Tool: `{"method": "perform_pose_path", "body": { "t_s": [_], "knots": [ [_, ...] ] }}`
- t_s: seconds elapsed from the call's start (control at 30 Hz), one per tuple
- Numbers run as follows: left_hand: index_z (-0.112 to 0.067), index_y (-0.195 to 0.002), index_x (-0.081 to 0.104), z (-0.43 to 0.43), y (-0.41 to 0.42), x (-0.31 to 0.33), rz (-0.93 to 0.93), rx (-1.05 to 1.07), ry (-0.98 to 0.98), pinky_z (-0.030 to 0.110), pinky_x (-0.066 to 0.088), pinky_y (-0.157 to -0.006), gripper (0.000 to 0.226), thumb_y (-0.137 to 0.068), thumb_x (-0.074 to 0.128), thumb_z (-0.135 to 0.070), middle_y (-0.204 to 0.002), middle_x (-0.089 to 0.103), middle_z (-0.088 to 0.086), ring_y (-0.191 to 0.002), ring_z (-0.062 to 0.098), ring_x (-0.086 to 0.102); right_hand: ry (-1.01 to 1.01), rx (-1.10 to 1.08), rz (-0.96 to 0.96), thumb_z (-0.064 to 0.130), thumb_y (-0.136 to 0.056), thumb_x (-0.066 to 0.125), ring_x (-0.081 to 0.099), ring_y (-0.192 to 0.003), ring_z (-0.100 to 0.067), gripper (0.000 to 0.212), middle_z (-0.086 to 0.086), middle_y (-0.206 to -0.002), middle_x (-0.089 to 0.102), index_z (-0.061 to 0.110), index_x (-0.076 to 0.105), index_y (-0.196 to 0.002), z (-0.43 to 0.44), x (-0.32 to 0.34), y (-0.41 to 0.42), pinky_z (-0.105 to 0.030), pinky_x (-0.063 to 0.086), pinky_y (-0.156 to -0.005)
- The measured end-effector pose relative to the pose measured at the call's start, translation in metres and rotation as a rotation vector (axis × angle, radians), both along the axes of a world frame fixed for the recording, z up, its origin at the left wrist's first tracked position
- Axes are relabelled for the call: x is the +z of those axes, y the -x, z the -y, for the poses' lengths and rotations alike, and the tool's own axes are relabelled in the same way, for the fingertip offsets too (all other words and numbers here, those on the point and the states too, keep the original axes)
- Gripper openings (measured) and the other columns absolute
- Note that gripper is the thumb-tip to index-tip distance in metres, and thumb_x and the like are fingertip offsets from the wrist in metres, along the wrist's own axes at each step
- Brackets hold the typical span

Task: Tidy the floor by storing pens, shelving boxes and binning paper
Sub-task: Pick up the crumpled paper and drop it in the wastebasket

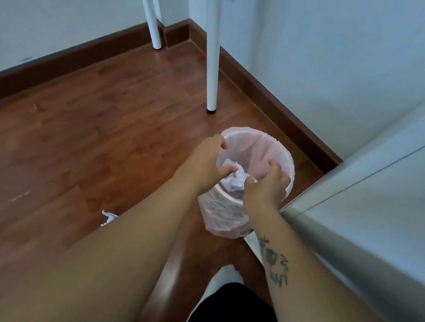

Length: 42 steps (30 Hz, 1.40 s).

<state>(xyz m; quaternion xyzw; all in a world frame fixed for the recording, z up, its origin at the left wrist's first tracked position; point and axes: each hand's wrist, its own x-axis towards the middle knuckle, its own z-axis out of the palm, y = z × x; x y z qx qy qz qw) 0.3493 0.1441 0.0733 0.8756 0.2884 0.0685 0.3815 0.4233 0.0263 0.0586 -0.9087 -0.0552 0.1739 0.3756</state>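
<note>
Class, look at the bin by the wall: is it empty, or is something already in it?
Not empty. Crumpled paper lies inside the lined bin, between both hands over its opening.

A wooden floor (79, 126) carried a lined bin (289, 162), two white table legs (212, 79) and a crumpled paper scrap (108, 216).

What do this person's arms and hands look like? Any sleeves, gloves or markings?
Both arms are bare to the edge of the picture, with no sleeves in view. The left hand and right hand wear no gloves, and no rings or watch show. The right forearm carries a dark tattoo of small blotchy shapes and strokes along its top.
</note>
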Motion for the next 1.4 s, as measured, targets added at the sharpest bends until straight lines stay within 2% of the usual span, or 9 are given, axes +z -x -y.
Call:
{"method": "perform_pose_path", "body": {
  "t_s": [0.13, 0.33, 0.43, 0.57, 0.7, 0.93, 1.1, 1.23, 1.4],
  "knots": [
    [-0.021, -0.113, 0.053, -0.021, 0.025, -0.001, -0.072, 0.053, -0.112, 0.031, 0.045, -0.088, 0.034, -0.085, 0.071, -0.030, -0.114, 0.057, -0.002, -0.104, 0.016, 0.054, 0.065, 0.104, 0.177, 0.013, -0.094, 0.058, 0.048, -0.119, -0.026, 0.047, -0.006, -0.134, 0.047, 0.022, 0.044, -0.138, -0.017, 0.010, 0.012, -0.038, 0.046, -0.099],
    [-0.020, -0.120, 0.053, -0.064, 0.099, -0.024, -0.227, 0.203, -0.206, 0.042, 0.047, -0.094, 0.039, -0.086, 0.069, -0.030, -0.120, 0.058, 0.004, -0.114, 0.023, 0.053, 0.092, 0.617, 0.334, 0.010, -0.090, 0.053, 0.046, -0.112, -0.030, 0.037, -0.005, -0.123, 0.051, 0.022, 0.055, -0.125, -0.064, -0.012, 0.056, -0.040, 0.039, -0.091],
    [-0.022, -0.132, 0.046, -0.077, 0.150, -0.048, -0.436, 0.245, -0.199, 0.047, 0.044, -0.099, 0.053, -0.086, 0.068, -0.034, -0.136, 0.049, 0.006, -0.124, 0.031, 0.044, 0.140, 0.838, 0.427, 0.013, -0.088, 0.056, 0.047, -0.109, -0.030, 0.035, -0.005, -0.119, 0.052, 0.020, 0.057, -0.123, -0.081, -0.031, 0.076, -0.039, 0.039, -0.088],
    [-0.032, -0.149, 0.027, -0.088, 0.206, -0.096, -0.642, 0.229, -0.142, 0.052, 0.033, -0.109, 0.090, -0.074, 0.073, -0.052, -0.156, 0.026, 0.006, -0.138, 0.035, 0.028, 0.218, 0.983, 0.277, 0.021, -0.085, 0.065, 0.038, -0.122, -0.031, 0.059, -0.005, -0.140, 0.040, 0.029, 0.044, -0.139, -0.101, -0.068, 0.094, -0.041, 0.042, -0.097],
    [-0.037, -0.154, 0.007, -0.078, 0.238, -0.145, -0.789, 0.205, -0.118, 0.055, 0.026, -0.113, 0.117, -0.063, 0.073, -0.069, -0.164, 0.003, 0.005, -0.144, 0.036, 0.019, 0.509, 1.167, 0.146, 0.026, -0.080, 0.074, 0.014, -0.142, -0.039, 0.091, -0.007, -0.160, 0.009, 0.040, 0.019, -0.151, -0.120, -0.119, 0.108, -0.047, 0.025, -0.115],
    [-0.044, -0.151, 0.014, -0.050, 0.254, -0.212, -0.811, 0.170, -0.267, 0.067, 0.041, -0.095, 0.112, -0.057, 0.071, -0.065, -0.165, 0.009, 0.007, -0.141, 0.044, 0.026, 0.680, 1.363, 0.196, 0.022, -0.080, 0.075, 0.001, -0.145, -0.045, 0.098, -0.009, -0.161, -0.004, 0.048, 0.010, -0.149, -0.141, -0.189, 0.135, -0.062, 0.011, -0.114],
    [-0.050, -0.150, 0.000, -0.061, 0.267, -0.254, -0.860, 0.102, -0.292, 0.062, 0.047, -0.090, 0.117, -0.058, 0.069, -0.072, -0.164, -0.007, 0.010, -0.143, 0.042, 0.019, 0.742, 1.415, 0.143, 0.018, -0.086, 0.067, 0.025, -0.135, -0.034, 0.079, -0.008, -0.154, 0.015, 0.038, 0.024, -0.149, -0.130, -0.231, 0.145, -0.048, 0.033, -0.109],
    [-0.040, -0.146, 0.031, -0.067, 0.268, -0.256, -0.786, 0.116, -0.239, 0.040, 0.050, -0.083, 0.093, -0.066, 0.075, -0.060, -0.154, 0.023, 0.008, -0.121, 0.030, 0.041, 0.578, 1.326, 0.155, 0.012, -0.086, 0.062, 0.048, -0.111, -0.028, 0.054, -0.007, -0.127, 0.040, 0.028, 0.044, -0.135, -0.108, -0.240, 0.133, -0.040, 0.050, -0.089],
    [-0.029, -0.128, 0.047, -0.079, 0.272, -0.257, -0.607, 0.160, -0.004, 0.043, 0.054, -0.078, 0.058, -0.078, 0.075, -0.022, -0.125, 0.041, 0.006, -0.106, 0.027, 0.054, 0.434, 1.162, 0.138, 0.019, -0.086, 0.063, 0.058, -0.097, -0.030, 0.033, -0.006, -0.113, 0.052, 0.020, 0.056, -0.119, -0.103, -0.224, 0.117, -0.036, 0.050, -0.078]
  ]
}}
